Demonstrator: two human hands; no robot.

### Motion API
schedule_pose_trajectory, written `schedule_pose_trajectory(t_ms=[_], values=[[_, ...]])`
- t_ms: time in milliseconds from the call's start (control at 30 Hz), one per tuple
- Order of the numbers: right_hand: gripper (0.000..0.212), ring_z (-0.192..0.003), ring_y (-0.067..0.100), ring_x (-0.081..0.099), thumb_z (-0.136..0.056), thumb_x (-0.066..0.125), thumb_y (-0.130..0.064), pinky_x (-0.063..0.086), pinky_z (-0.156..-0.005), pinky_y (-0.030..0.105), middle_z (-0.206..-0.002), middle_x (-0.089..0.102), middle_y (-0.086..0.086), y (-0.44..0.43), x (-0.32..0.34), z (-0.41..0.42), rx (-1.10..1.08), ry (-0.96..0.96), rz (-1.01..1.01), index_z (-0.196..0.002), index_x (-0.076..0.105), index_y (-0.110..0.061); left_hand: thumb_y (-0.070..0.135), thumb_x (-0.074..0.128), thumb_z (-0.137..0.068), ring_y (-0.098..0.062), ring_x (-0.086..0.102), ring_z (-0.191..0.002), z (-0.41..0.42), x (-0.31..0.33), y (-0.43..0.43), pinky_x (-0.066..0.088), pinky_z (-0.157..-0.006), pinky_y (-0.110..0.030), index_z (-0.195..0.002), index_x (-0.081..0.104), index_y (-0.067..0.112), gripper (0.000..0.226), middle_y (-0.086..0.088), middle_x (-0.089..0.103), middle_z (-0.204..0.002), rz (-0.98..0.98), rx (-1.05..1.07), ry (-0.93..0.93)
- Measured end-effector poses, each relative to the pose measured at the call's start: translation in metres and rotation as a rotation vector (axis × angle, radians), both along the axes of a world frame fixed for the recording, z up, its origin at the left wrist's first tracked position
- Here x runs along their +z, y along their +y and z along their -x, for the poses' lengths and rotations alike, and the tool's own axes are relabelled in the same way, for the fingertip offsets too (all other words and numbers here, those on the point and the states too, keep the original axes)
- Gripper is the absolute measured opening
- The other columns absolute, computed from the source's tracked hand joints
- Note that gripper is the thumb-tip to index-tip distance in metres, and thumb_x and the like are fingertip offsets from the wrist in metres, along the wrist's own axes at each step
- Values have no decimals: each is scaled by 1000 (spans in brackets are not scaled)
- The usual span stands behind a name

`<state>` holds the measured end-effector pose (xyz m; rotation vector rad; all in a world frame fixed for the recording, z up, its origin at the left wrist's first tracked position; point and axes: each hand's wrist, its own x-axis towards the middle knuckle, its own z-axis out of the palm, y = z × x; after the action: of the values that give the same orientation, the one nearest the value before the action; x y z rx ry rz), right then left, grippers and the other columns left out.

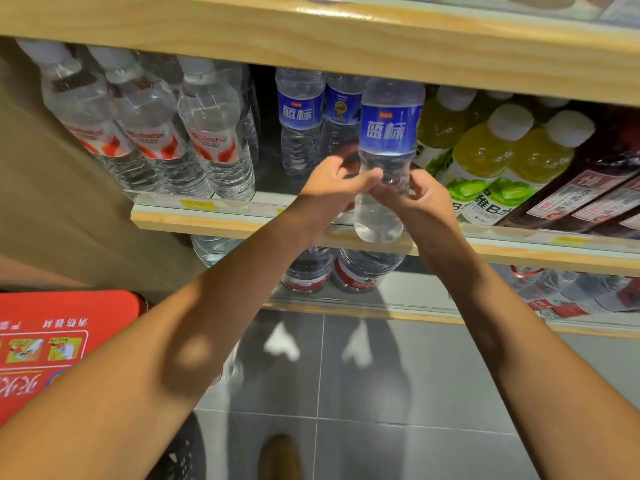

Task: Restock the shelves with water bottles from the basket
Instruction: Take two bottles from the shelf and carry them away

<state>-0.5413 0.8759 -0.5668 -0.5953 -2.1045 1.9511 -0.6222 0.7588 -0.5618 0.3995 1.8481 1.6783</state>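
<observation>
Forearms [194, 341] pointed to 12 o'clock; left hand [337, 178] and right hand [420, 199] both curled round tilted blue-label bottle [388, 133] at shelf lip [207, 221].

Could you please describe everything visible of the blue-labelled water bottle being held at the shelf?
The blue-labelled bottle is clear, ribbed plastic, full of water, with a blue wrap label bearing white characters. Its cap is hidden behind the upper shelf board. It stands nearly upright, its base level with the front edge of the middle shelf; whether it rests there is unclear. The left hand and right hand both hold its lower half.
</observation>
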Motion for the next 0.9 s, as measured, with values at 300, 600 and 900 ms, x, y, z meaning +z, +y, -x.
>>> schedule_pose_trajectory(t_ms=[300, 600, 900], values=[[36, -77, -3, 55, -78, 76, -32, 39, -62, 12, -88, 58, -16, 3, -16, 21, -165, -17, -239, -108, 57, -20, 0, 50, -93, -8, 56, -99, 14, -20, 10, 45, -76, -16, -132, 41, 16, 43, -6, 59, -122, -143, 74, 81], [47, -90, 39, 58, -76, 75, -38, 47, -70, 23, -99, 67, 25, -4, -31, 31, -276, -18, -264, -97, 64, 2, -14, 47, -88, -17, 53, -110, 19, -33, 20, 49, -87, -22, -130, 39, 9, 49, -18, 53, -131, -185, 110, 80], [26, -78, 22, 47, -82, 71, -32, 41, -69, 32, -85, 54, 9, -1, -42, 25, -277, -91, -253, -89, 53, -15, -6, 54, -88, -8, 56, -106, 12, -47, 22, 47, -89, -15, -131, 38, 9, 48, -6, 56, -121, -92, 64, 121]])
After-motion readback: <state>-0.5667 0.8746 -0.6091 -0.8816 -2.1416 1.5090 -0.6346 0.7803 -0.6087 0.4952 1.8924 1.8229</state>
